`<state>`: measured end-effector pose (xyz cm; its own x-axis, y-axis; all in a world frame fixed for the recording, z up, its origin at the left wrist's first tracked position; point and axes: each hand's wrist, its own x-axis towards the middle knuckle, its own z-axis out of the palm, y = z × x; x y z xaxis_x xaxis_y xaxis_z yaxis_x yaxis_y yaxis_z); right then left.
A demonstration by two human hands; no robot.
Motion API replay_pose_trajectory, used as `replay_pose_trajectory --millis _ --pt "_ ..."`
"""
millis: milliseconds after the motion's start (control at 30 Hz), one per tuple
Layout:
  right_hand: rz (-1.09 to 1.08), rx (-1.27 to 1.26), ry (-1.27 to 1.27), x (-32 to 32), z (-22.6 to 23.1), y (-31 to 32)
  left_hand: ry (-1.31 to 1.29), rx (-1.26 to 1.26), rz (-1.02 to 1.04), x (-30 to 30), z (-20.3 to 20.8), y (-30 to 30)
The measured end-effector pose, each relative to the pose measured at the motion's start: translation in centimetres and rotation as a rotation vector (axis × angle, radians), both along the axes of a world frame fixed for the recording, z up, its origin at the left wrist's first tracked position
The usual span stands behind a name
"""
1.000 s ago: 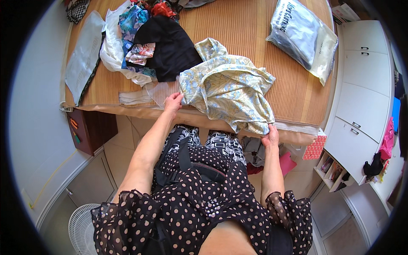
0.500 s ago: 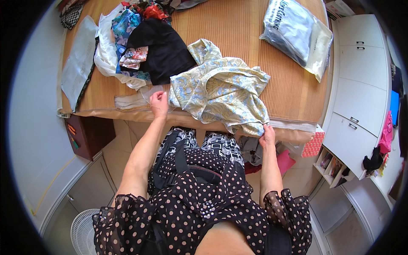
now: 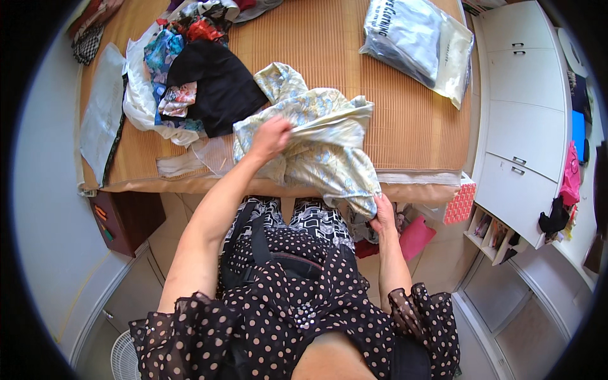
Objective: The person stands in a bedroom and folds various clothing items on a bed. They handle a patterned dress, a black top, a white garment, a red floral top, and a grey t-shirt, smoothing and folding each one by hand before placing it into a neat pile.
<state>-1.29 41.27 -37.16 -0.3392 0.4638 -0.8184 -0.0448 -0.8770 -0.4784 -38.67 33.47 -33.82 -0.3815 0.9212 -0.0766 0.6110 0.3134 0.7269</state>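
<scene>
A pale yellow garment with a blue leaf pattern (image 3: 316, 158) lies crumpled across the near edge of the bed, part of it hanging over the front. My left hand (image 3: 271, 138), slightly blurred, is closed on a fold near its middle. At the garment's lower right corner, my right hand (image 3: 382, 214) pinches the fabric beyond the bed's edge. Close to the garment's left side lies a black cloth (image 3: 221, 88). A sheet of clear plastic (image 3: 214, 155) lies on the mat beside my left forearm.
Colourful clothes spill from a white bag (image 3: 140, 104) at the left, beside a flat plastic packet (image 3: 101, 114). Plastic-wrapped clothing (image 3: 405, 44) sits at the far right of the woven mat (image 3: 304, 44). White cabinets (image 3: 519, 120) stand along the right.
My left hand has moved from beside the garment, up and right, onto its middle, raising a fold. My right hand has drawn the corner slightly down and left. The view has shifted.
</scene>
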Motion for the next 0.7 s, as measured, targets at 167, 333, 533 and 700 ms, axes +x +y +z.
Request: replay_pose_trajectory --millis 167,333,533,700 --pt "-0.147 -0.031 0.022 2.8 0.6 -1.4 0.056 -0.442 0.445 -2.6 -3.7 -14.6" --pt "-0.113 -0.078 0.044 2.0 0.7 -1.8 0.216 -0.097 0.325 0.7 -0.9 -11.8" --pt "0.043 -0.154 0.094 0.0 3.3 -1.7 0.038 0.226 0.006 4.8 1.6 0.4" --pt "0.385 -0.195 0.184 -2.2 8.6 -2.0 0.301 0.009 0.016 7.4 0.4 5.9"
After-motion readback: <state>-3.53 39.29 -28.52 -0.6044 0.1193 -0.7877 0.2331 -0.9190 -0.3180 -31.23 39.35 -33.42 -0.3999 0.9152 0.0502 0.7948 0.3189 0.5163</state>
